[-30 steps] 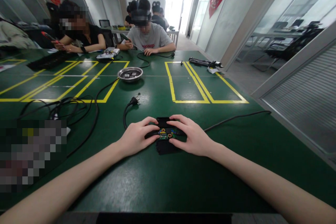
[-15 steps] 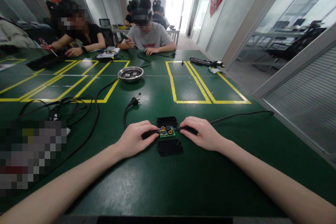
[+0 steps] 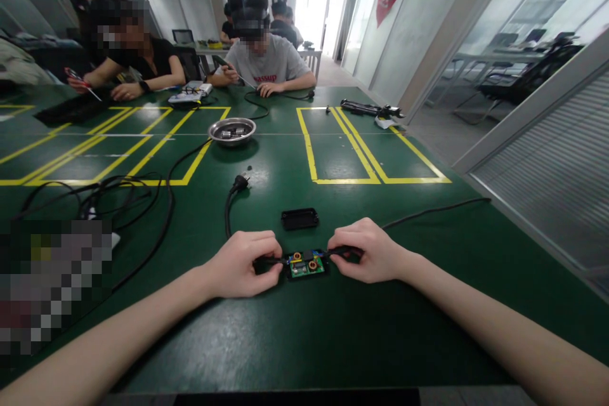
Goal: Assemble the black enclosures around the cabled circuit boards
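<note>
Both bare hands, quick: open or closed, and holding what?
Left hand: closed, holding the left-side black cable beside the green rectangular circuit board.
Right hand: closed, holding the right-side black cable beside that board.

The left grip (image 3: 248, 264) pinches the left cable (image 3: 268, 261), the right grip (image 3: 370, 250) the right cable (image 3: 349, 252); between them lies the board (image 3: 307, 264), over a black shell (image 3: 311, 277) — whether fully seated, I cannot tell. The other shell (image 3: 299, 219) lies just beyond, open side up, touching neither grip. Past the left grip are a plug (image 3: 242, 182) and, farther off, a bowl (image 3: 232, 142) of metal parts — all on the green surface (image 3: 333, 342).
</note>
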`<state>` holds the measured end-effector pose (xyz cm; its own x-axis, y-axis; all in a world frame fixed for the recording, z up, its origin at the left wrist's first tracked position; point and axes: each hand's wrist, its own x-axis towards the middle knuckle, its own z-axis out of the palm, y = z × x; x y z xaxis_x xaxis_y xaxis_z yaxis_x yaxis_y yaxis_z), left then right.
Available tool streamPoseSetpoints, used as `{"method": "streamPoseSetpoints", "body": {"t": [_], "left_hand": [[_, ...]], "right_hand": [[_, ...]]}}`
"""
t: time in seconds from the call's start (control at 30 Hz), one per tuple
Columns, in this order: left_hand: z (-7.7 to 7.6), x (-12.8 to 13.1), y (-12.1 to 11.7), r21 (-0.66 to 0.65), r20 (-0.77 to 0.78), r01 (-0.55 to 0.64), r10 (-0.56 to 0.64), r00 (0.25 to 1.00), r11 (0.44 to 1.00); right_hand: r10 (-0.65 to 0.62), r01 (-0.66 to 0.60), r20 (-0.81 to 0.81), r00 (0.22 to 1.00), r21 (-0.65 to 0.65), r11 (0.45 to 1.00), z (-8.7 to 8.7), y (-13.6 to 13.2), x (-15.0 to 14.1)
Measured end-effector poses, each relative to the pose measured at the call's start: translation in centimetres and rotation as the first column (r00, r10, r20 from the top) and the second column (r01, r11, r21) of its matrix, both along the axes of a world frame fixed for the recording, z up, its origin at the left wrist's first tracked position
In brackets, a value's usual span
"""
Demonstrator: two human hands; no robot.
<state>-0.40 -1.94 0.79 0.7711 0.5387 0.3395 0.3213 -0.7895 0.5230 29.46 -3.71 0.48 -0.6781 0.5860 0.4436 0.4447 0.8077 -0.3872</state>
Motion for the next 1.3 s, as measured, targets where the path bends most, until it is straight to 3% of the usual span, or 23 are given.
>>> {"method": "streamPoseSetpoints", "body": {"t": [0.23, 0.4, 0.7, 0.97, 1.13, 1.3], "left_hand": [[0.1, -0.2, 0.4, 0.182, -0.053, -0.171, 0.184, 0.982, 0.968], [0.0, -0.3, 0.5, 0.146, -0.056, -0.124, 0.133, 0.99, 0.981], [-0.2, -0.3, 0.5, 0.07, -0.012, -0.057, 0.058, 0.998, 0.996], [-0.1, -0.3, 0.7, 0.059, -0.087, -0.016, 0.021, 0.996, 0.998], [0.1, -0.3, 0.8, 0.049, -0.1, 0.016, -0.011, 0.995, 0.999], [-0.2, -0.1, 0.9, 0.12, -0.049, -0.017, 0.023, 0.999, 0.993]], "right_hand": [[-0.122, 0.12, 0.032, 0.992, 0.061, 0.991, -0.3, 0.3, -0.2], [-0.153, 0.157, 0.101, 0.983, -0.029, 0.987, -0.3, 0.4, -0.2], [-0.155, 0.159, 0.108, 0.982, -0.036, 0.987, -0.3, 0.5, -0.3], [-0.152, 0.175, 0.127, 0.98, -0.197, 0.965, -0.1, 0.6, -0.3], [-0.176, 0.187, 0.07, 0.982, -0.195, 0.963, -0.4, 0.3, -1.1], [-0.229, 0.232, 0.047, 0.972, -0.084, 0.969, -0.9, 0.3, -1.7]]}}
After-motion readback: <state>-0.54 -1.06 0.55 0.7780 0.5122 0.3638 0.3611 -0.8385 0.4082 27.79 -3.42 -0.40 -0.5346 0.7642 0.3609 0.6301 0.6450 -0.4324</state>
